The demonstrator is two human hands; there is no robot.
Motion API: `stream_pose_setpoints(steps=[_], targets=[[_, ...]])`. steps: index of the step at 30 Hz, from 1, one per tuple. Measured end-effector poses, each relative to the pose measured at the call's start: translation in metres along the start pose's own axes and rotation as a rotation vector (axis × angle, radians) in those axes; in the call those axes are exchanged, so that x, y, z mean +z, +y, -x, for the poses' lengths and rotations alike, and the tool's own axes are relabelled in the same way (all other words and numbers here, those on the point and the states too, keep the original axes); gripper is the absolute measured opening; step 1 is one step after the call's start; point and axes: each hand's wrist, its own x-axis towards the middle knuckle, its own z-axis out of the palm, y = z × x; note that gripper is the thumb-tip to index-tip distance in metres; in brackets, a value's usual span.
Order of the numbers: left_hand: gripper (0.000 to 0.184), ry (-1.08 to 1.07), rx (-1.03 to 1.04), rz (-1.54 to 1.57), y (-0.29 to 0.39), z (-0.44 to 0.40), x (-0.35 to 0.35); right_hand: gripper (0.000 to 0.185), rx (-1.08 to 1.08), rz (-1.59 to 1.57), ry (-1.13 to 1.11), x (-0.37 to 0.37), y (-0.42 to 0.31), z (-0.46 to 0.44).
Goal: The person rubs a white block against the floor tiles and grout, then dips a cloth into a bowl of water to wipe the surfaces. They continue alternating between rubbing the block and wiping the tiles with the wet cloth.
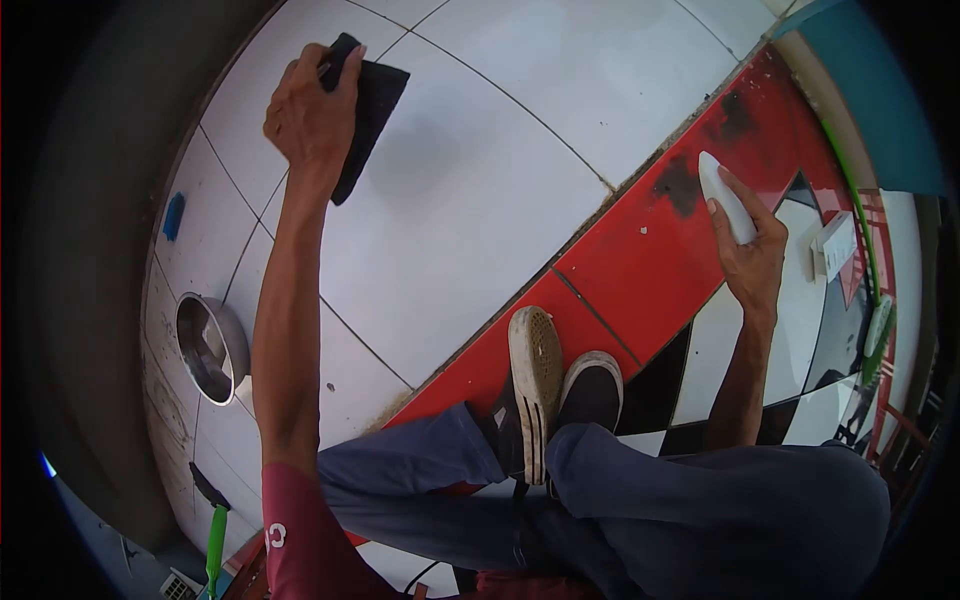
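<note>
Over the white floor tile (480,190), my left hand (312,115) is closed around a black flat wedge-shaped piece (376,110); whether it is cloth or a stiff pad I cannot tell. Its straight edge faces right. My right hand (752,250) grips a smooth white object with a pointed tip (728,205), its kind unclear, above the red tile strip (625,275). Dark smudges (680,185) mark the red surface just left of that tip. Between the two arms are my dark shoes, one sole (537,375) turned up.
A steel bowl (238,345) stands at the left, with a small blue object (173,217) above it. A green-handled tool (217,545) lies lower left. At the right are a white box (836,245) and a green-and-white tool (878,325). A dark wall borders the left side.
</note>
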Motion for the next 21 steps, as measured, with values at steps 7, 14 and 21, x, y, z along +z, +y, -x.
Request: stream_pose_setpoints(steps=[7, 14, 21], targets=[[0.042, -0.042, 0.050, 0.254, 0.084, -0.043, 0.228, 0.036, 0.089, 0.040, 0.089, -0.015, 0.025, 0.011], [0.039, -0.336, 0.330, 0.543, 0.183, 0.038, 0.166, 0.036, 0.064, 0.076, 0.044, -0.017, 0.040, 0.009], [0.045, -1.988, 0.253, 0.107, 0.056, 0.025, -0.022, 0.040, -0.136, -0.064, -0.073, -0.039, 0.011, 0.011]])
